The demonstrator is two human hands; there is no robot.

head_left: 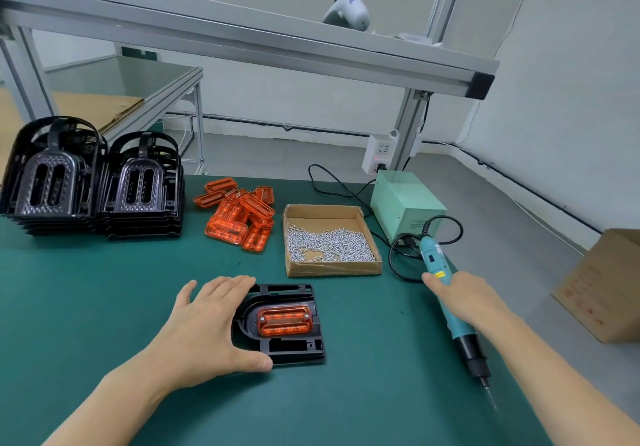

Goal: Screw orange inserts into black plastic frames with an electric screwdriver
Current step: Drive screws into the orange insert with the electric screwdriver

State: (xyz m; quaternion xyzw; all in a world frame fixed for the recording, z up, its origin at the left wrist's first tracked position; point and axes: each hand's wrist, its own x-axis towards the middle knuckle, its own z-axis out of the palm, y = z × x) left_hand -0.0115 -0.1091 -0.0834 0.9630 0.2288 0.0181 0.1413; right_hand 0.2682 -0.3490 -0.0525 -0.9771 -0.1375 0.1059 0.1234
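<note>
Left hand point(207, 328) spread flat against the black frame point(287, 324), gripping nothing; right hand point(464, 296) resting over the screwdriver point(450, 303), grip unclear; could nudge the frame

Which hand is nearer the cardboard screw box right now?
Right. The right hand grips the screwdriver just right of the screw box; the left hand rests on the black frame, below-left of it.

assembly workshop; green bench mat point(104, 290); aluminium frame point(242, 33); screw box point(332, 267)
</note>
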